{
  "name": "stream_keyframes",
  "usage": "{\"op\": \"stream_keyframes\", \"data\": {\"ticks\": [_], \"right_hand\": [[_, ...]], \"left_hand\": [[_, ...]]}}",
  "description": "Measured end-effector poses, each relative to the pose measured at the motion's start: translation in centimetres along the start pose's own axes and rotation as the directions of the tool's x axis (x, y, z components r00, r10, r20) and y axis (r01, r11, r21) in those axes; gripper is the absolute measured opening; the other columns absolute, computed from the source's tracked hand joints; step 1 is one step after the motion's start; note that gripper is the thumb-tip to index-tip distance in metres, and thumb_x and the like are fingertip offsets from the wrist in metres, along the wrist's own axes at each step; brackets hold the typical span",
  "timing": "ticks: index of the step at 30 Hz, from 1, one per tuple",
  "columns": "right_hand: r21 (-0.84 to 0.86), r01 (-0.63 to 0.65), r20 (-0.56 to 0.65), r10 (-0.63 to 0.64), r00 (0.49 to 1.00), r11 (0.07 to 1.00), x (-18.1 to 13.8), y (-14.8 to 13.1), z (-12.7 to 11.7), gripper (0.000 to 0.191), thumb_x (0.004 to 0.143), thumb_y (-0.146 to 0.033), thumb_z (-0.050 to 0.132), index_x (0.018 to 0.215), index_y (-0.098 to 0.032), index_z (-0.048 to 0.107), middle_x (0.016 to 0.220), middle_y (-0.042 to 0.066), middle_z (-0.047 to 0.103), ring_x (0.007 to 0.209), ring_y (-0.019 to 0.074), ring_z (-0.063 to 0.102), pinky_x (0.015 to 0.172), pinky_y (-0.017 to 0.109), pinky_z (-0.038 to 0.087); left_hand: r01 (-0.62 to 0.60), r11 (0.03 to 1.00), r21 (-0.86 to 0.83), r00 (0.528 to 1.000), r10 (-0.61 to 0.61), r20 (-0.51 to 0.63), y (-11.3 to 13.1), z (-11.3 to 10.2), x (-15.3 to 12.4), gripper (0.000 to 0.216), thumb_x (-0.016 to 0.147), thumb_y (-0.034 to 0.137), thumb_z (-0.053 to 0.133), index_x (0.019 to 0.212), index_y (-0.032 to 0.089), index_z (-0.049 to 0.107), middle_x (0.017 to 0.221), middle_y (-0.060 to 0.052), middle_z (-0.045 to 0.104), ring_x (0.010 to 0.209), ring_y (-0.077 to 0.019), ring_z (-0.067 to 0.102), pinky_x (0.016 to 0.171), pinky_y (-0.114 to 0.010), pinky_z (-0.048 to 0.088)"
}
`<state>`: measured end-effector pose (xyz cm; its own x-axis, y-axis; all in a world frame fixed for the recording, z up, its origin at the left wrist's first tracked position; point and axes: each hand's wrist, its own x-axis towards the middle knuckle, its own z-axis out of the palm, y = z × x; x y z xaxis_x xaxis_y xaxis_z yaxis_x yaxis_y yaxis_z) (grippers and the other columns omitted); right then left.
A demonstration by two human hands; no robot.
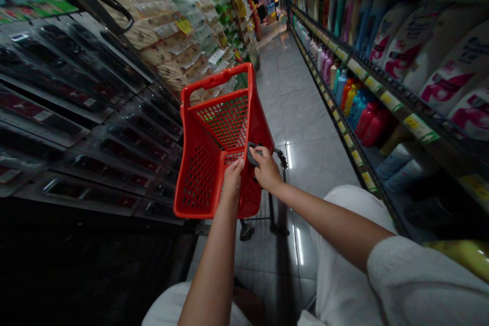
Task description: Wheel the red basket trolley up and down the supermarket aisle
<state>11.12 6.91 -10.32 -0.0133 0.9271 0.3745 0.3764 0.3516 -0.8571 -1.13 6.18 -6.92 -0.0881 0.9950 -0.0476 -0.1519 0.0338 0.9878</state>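
A red plastic shopping cart (184, 163) with perforated walls stands tilted in my view in the middle of the aisle. Its basket looks bare inside. My left hand (232, 178) is closed on the near rim of the basket, thumb on top. Just to the right, my right hand (266, 167) wraps round a dark grey piece (252, 155) at the cart's side; some of its fingers are hidden. Below the basket, a dark wheel (246, 232) and part of the frame show on the floor.
Shelves (412, 125) of bottles line the right side. On the left hang packaged goods (103, 147), with stacked tissue packs (168, 35) beyond. Grey floor tiles (305, 112) run down the aisle, where a person (261, 6) sits far ahead.
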Motion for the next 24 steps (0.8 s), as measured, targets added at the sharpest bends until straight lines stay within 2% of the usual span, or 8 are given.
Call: {"op": "stream_keyframes", "data": {"ticks": [4, 8, 13, 16, 18, 21, 23, 24], "right_hand": [[0.024, 0.071, 0.102, -0.073, 0.992, 0.997, -3.3, -0.6, -0.4, 0.073, 0.072, 0.004, 0.046, 0.138, -0.023, 0.058, 0.131, 0.010, 0.053, 0.122, 0.0232, 0.053, 0.109, 0.041, 0.046], [0.022, 0.184, 0.164, -0.185, 0.969, 0.983, -6.1, -0.7, -0.9, 0.075, 0.071, 0.005, 0.045, 0.138, -0.025, 0.058, 0.129, 0.008, 0.054, 0.121, 0.0215, 0.053, 0.106, 0.039, 0.047], [-0.001, 0.310, 0.292, -0.296, 0.909, 0.951, -8.0, -0.8, -2.1, 0.076, 0.067, 0.006, 0.048, 0.134, -0.029, 0.061, 0.132, 0.006, 0.056, 0.117, 0.0221, 0.054, 0.102, 0.041, 0.048], [0.065, 0.340, 0.359, -0.340, 0.870, 0.938, -8.0, -0.2, -2.7, 0.074, 0.067, 0.006, 0.050, 0.127, -0.033, 0.067, 0.130, 0.003, 0.061, 0.112, 0.0213, 0.057, 0.099, 0.040, 0.049], [0.135, 0.249, 0.314, -0.280, 0.907, 0.959, -7.3, 0.7, -2.4, 0.071, 0.065, 0.006, 0.049, 0.120, -0.033, 0.071, 0.125, 0.002, 0.064, 0.111, 0.0203, 0.059, 0.101, 0.040, 0.049], [0.240, -0.039, 0.102, 0.015, 0.995, 0.970, -5.7, 2.5, -1.0, 0.066, 0.062, 0.004, 0.047, 0.115, -0.027, 0.074, 0.115, 0.004, 0.066, 0.109, 0.0198, 0.061, 0.104, 0.041, 0.048], [0.297, -0.189, -0.035, 0.209, 0.977, 0.936, -4.4, 3.3, 0.1, 0.066, 0.064, 0.000, 0.049, 0.121, -0.023, 0.071, 0.115, 0.006, 0.065, 0.111, 0.0210, 0.061, 0.108, 0.042, 0.046], [0.314, -0.212, -0.076, 0.247, 0.966, 0.926, -3.8, 3.5, 0.7, 0.067, 0.065, -0.002, 0.051, 0.126, -0.022, 0.068, 0.119, 0.008, 0.063, 0.115, 0.0220, 0.059, 0.110, 0.043, 0.044]], "left_hand": [[-0.005, 0.999, 0.032, 0.999, 0.006, -0.037, -0.1, -0.3, 0.3, 0.041, 0.057, 0.044, 0.089, 0.084, 0.016, 0.079, 0.087, -0.006, 0.078, 0.092, -0.0234, 0.071, 0.092, -0.037, 0.052], [-0.010, 0.999, 0.042, 0.999, 0.013, -0.052, 0.0, -0.1, 0.4, 0.038, 0.054, 0.045, 0.090, 0.076, 0.015, 0.077, 0.076, -0.003, 0.076, 0.078, -0.0199, 0.069, 0.079, -0.032, 0.054], [-0.028, 0.999, 0.026, 0.998, 0.029, -0.056, 0.3, 0.2, 0.0, 0.043, 0.055, 0.045, 0.089, 0.085, 0.016, 0.080, 0.090, -0.006, 0.079, 0.090, -0.0221, 0.070, 0.092, -0.035, 0.051], [-0.015, 1.000, 0.027, 0.999, 0.016, -0.047, 0.4, 0.1, -0.2, 0.045, 0.058, 0.045, 0.089, 0.090, 0.015, 0.080, 0.094, -0.007, 0.079, 0.094, -0.0238, 0.071, 0.096, -0.038, 0.049], [-0.001, 0.999, 0.032, 0.999, 0.003, -0.052, 0.4, 0.0, -0.2, 0.047, 0.056, 0.047, 0.089, 0.090, 0.015, 0.079, 0.092, -0.007, 0.079, 0.093, -0.0241, 0.071, 0.096, -0.039, 0.050], [-0.004, 0.999, 0.037, 0.999, 0.006, -0.054, 0.4, -0.1, -0.3, 0.051, 0.055, 0.049, 0.090, 0.091, 0.015, 0.079, 0.091, -0.008, 0.079, 0.095, -0.0247, 0.071, 0.096, -0.039, 0.050], [-0.009, 0.999, 0.042, 0.999, 0.011, -0.046, 0.3, -0.1, -0.2, 0.053, 0.056, 0.050, 0.089, 0.093, 0.014, 0.079, 0.091, -0.009, 0.079, 0.099, -0.0266, 0.071, 0.096, -0.040, 0.050], [-0.010, 0.999, 0.044, 0.999, 0.012, -0.044, 0.3, -0.1, -0.2, 0.053, 0.057, 0.050, 0.089, 0.094, 0.014, 0.079, 0.090, -0.009, 0.079, 0.100, -0.0278, 0.070, 0.096, -0.041, 0.050]]}}
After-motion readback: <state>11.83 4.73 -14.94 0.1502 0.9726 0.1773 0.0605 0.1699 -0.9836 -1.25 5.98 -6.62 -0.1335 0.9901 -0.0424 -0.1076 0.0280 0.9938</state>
